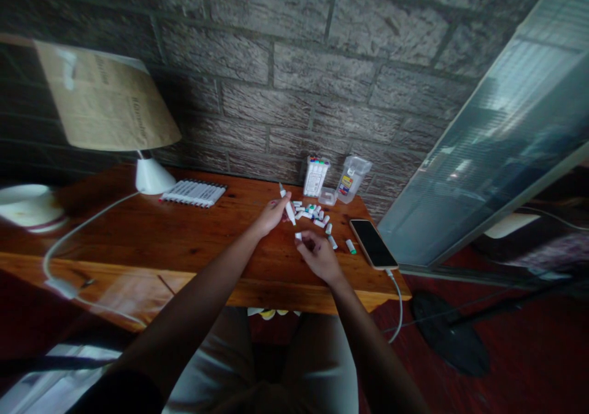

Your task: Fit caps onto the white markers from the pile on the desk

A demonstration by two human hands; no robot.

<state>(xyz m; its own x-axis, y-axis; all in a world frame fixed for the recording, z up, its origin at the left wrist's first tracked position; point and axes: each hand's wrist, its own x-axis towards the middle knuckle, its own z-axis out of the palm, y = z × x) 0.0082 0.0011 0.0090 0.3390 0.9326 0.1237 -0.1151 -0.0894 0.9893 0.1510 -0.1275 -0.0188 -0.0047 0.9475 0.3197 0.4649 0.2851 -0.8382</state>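
Between the fingers of my left hand (273,215) is a white marker (289,210), tilted, its lower end pointing toward my other hand. My right hand (318,253) pinches a small white marker cap (299,236) just below that end, apart from it. Beyond my hands lies a loose heap of white marker caps (318,222) with coloured ends. A green-ended cap (351,246) rests apart from the heap, to the right. At the back, a clear case of markers (316,178) stands upright beside an open clear plastic case (352,181).
A row of white markers (193,193) lies on the wooden table (184,236) near a lamp (154,175). A phone (373,244) with a white cable sits at the right edge. A white bowl (32,207) stands far left. A brick wall (299,64) closes the back.
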